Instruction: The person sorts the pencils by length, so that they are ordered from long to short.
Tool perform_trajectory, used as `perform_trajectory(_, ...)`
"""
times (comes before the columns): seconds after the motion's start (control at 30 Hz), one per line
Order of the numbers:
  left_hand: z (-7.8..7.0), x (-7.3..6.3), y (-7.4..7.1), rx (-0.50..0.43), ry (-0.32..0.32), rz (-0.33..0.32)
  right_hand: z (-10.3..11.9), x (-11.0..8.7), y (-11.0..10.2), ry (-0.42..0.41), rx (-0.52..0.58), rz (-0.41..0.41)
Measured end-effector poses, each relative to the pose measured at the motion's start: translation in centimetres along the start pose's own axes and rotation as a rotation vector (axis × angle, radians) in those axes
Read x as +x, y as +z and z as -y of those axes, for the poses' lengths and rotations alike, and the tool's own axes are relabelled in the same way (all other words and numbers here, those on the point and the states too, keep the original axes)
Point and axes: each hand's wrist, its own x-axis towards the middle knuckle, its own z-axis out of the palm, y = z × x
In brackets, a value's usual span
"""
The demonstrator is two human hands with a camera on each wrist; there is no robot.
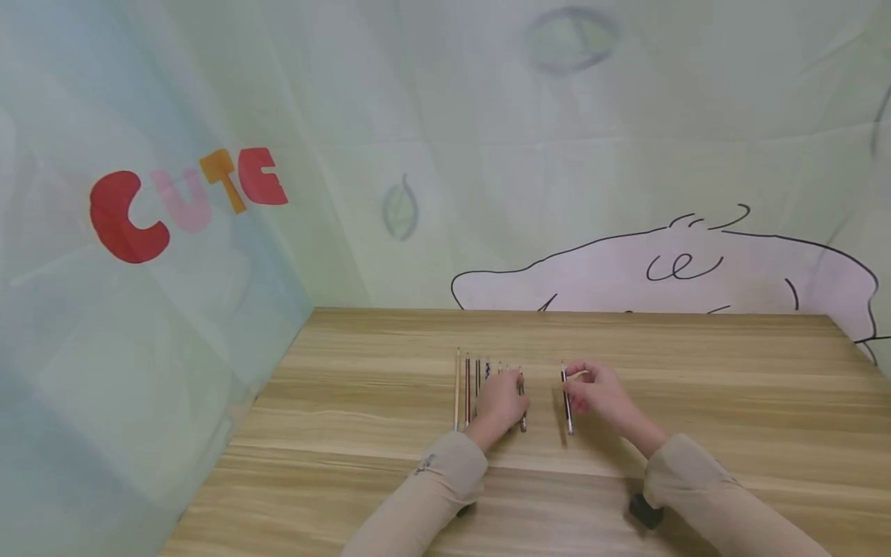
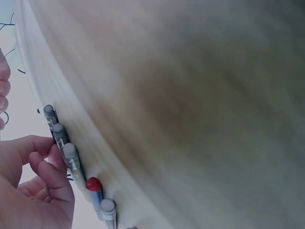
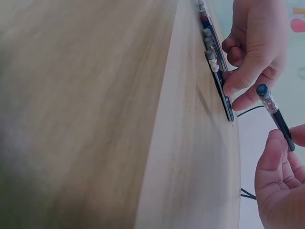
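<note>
A row of several pencils lies side by side on the wooden table, among them a pale pencil (image 1: 457, 391) at the left end and a dark red pencil (image 1: 468, 391). My left hand (image 1: 500, 402) is over the right part of this row, thumb and fingers pinching a dark pencil (image 3: 222, 90) at its right end. Grey eraser ends and one red rounded end (image 2: 94, 184) show in the left wrist view. To the right, my right hand (image 1: 597, 394) pinches another dark pencil (image 3: 279, 119) between thumb and fingers. That pencil is raised, its blue-grey eraser end towards me.
The wooden table (image 1: 334, 464) reaches back to a pale cloth backdrop (image 1: 362, 93) with drawn lines and coloured letters. On the table by my right sleeve a small black object (image 1: 646, 511) shows.
</note>
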Motion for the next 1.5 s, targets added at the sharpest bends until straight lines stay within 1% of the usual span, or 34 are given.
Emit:
perform_trajectory(0.13,0.0,0.0,0.0,-0.020,0.001,0.006,-0.1,0.4,0.1,0.013,-0.004,0.000)
perform_trajectory(0.4,0.3,0.2,0.2,-0.040,0.021,-0.014,0.4,1.4,0.8,0.031,-0.034,-0.017)
perform_trajectory(0.67,0.3,0.1,0.1,-0.017,0.029,-0.025,0.8,2.6,1.9,0.074,-0.034,-0.006)
perform_trajectory(0.83,0.2,-0.1,-0.1,-0.022,0.034,-0.028,0.4,3.2,2.6,0.077,-0.082,-0.007)
perform_trajectory(1.03,0.2,-0.1,-0.1,-0.027,0.037,-0.033,-0.1,3.5,3.4,0.078,-0.134,-0.011)
perform_trajectory(1.3,0.3,-0.1,-0.1,-0.018,0.039,-0.040,-0.3,3.8,4.1,0.155,-0.218,-0.009)
perform_trajectory(1.5,0.2,-0.1,-0.3,0.005,0.047,-0.042,-0.2,4.0,4.4,0.164,-0.264,-0.030)
